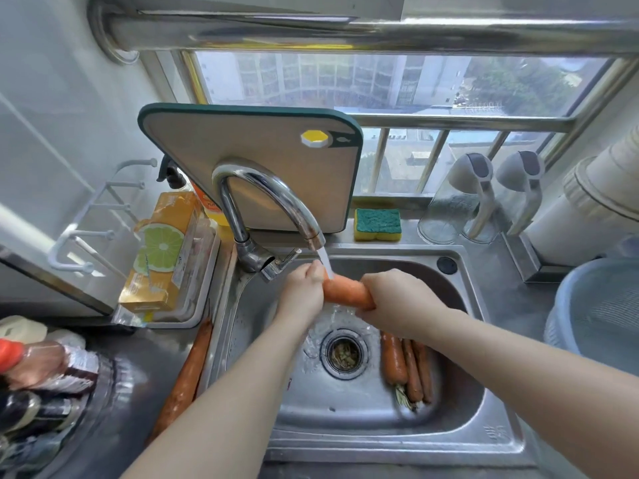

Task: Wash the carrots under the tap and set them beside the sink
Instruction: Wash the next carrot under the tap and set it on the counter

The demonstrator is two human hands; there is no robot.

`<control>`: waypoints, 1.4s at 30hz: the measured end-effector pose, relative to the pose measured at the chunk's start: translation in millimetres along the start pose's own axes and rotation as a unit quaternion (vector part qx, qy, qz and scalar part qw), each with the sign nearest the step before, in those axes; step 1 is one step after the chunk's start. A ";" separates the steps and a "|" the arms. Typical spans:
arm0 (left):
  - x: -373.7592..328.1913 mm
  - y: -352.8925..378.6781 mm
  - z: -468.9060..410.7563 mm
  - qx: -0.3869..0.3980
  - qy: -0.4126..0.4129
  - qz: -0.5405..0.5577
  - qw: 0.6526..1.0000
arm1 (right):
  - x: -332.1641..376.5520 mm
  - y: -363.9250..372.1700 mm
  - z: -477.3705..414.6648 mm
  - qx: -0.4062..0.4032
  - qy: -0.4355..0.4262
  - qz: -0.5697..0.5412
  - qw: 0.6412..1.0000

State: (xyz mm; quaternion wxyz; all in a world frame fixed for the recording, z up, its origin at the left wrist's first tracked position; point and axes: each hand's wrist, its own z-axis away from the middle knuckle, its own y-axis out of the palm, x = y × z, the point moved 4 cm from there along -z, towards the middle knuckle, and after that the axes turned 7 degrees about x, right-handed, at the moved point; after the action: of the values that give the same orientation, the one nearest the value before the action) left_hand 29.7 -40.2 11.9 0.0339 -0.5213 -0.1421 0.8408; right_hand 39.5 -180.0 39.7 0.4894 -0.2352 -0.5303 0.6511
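At the far left, bottles (34, 368) lie on the counter (131, 347). Behind them an orange box (162, 257) printed with lime slices stands in a tray (204, 299).

A long carrot (186, 371) lies on the counter just beside the sink's left rim, its thin end pointing away from the person.

A cutting board (252, 157) leans upright against the window behind the tap (262, 202). The tap's spout curves over the sink (380, 440) and water (325, 261) runs from it.

The left hand (304, 288) has its fingers curled round the left end of a carrot (345, 292), right under the stream. The right hand (397, 299) grips the carrot's other end with fingers wrapped around it. The carrot is held roughly level above the basin, tilted slightly down to the right, and water splashes below it around the drain (344, 354).

Right of the drain, three carrots (404, 368) lie side by side on the sink floor, their stem ends toward the person.

A yellow and green sponge (377, 224) sits on the ledge behind the sink, beside the board. Farther right stand two glass jars (449, 209) with grey lids, and a pale blue colander (594, 305) sits on the counter at the right edge.
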 end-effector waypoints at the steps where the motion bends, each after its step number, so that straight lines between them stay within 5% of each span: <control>1: 1.1 1.9 -1.9 0.001 -0.020 0.087 0.996 | -0.9 4.3 -1.4 0.043 0.017 -0.070 0.996; 3: -0.8 9.7 -1.0 0.006 -0.079 0.302 0.950 | -0.4 16.7 -0.9 0.149 0.056 -0.274 0.949; 7: -6.3 27.0 7.7 0.074 -0.118 0.576 0.805 | 9.3 25.1 9.2 0.343 0.095 -0.645 0.676; 8: -6.5 29.5 11.6 0.083 -0.115 0.590 0.795 | 10.5 23.7 9.2 0.358 0.096 -0.665 0.649; 9: -4.9 30.4 12.4 0.086 -0.109 0.574 0.807 | 11.0 22.1 7.4 0.356 0.099 -0.651 0.663; 10: -2.4 29.8 11.8 0.072 -0.107 0.534 0.836 | 10.6 21.0 4.0 0.337 0.100 -0.606 0.714; 13: 4.1 26.5 4.4 -0.014 -0.108 0.439 0.892 | 14.2 13.3 -5.4 0.208 0.082 -0.335 0.915; 16: 16.8 19.9 -5.5 -0.132 -0.137 0.354 0.916 | 23.3 9.2 -7.9 0.037 0.018 -0.009 0.999; 19: 21.4 13.3 -4.5 -0.194 -0.179 0.319 0.910 | 34.7 4.6 -3.4 -0.109 -0.058 0.173 0.977; 20: 20.7 13.2 -4.2 -0.184 -0.192 0.344 0.901 | 37.4 5.0 -4.6 -0.093 -0.069 0.170 0.979; 23: 17.4 16.6 -5.0 -0.127 -0.200 0.424 0.874 | 30.9 2.9 -8.4 0.081 -0.013 0.032 0.996; 25: 16.2 20.0 -6.0 -0.072 -0.193 0.469 0.859 | 16.9 4.2 -11.3 0.186 0.015 -0.140 0.972; 26: 13.8 21.6 -5.4 -0.037 -0.188 0.497 0.846 | 10.5 8.2 -10.4 0.244 0.030 -0.267 0.932; 29: 7.1 27.9 -5.1 0.054 -0.158 0.571 0.804 | 3.9 13.3 -1.0 0.352 0.075 -0.580 0.731; 32: 2.2 31.2 -2.8 0.104 -0.135 0.587 0.791 | 5.1 16.9 3.3 0.372 0.099 -0.654 0.651; 34: 4.4 30.7 -5.7 0.092 -0.135 0.551 0.818 | 6.7 18.4 3.8 0.358 0.120 -0.617 0.691; 38: 7.2 23.7 -11.6 -0.002 -0.106 0.462 0.881 | 7.3 15.7 -4.1 0.222 0.127 -0.438 0.862; 42: 10.8 9.8 -16.8 -0.041 -0.125 0.420 0.898 | 18.2 17.5 -5.8 0.077 0.001 -0.296 0.952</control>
State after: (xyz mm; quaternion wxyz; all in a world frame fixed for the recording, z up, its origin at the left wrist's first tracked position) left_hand 40.5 -43.9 -7.1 -0.3616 -0.4243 0.0528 0.8285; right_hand 30.0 -160.5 25.6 0.6778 -0.0299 -0.5235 0.5154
